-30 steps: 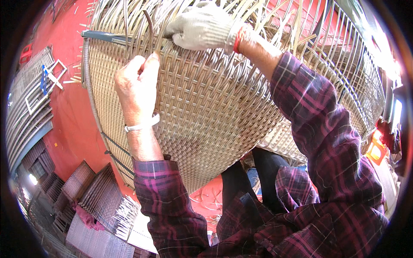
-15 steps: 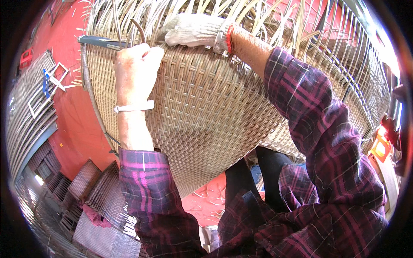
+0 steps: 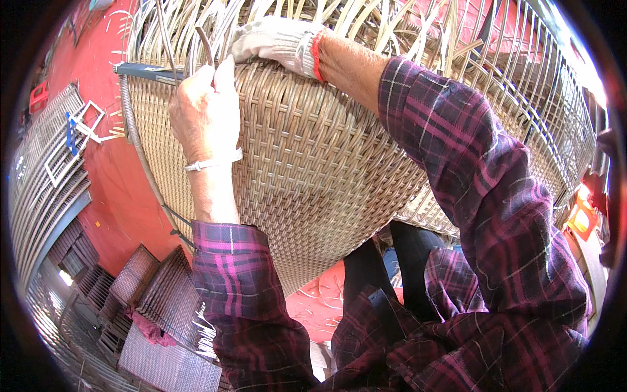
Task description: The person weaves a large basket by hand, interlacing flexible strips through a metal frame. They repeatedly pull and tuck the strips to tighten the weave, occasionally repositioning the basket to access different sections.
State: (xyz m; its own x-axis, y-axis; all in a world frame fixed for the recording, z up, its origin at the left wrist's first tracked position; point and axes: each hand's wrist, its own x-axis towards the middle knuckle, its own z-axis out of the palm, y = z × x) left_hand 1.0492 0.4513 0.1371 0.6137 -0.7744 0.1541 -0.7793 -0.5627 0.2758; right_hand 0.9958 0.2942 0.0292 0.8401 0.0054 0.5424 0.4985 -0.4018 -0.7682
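Observation:
A brown woven wicker panel (image 3: 313, 144) slopes up in front of me, with loose strands (image 3: 366, 19) standing along its far edge. At that edge my bare left hand (image 3: 206, 111), a white band round its wrist, is closed with thumb and forefinger upward. A darker curved strand (image 3: 206, 44) rises from between its fingers. Close beside it, my right hand (image 3: 277, 42) wears a pale knitted glove with a red cuff. Its fingers curl down at the panel's edge near my left thumb; what they grip is hidden.
A dark flat bar (image 3: 147, 70) lies at the panel's far left corner. Metal rods (image 3: 522, 72) fan out on the right. Woven panels (image 3: 170, 359) and stacked frames (image 3: 49, 176) stand on the red floor (image 3: 114, 209) at left. An orange plastic object (image 3: 581, 219) is at far right.
My right hand has shifted left, close against my left hand. My left thumb and forefinger have risen slightly and now point upward. The view has tilted a little.

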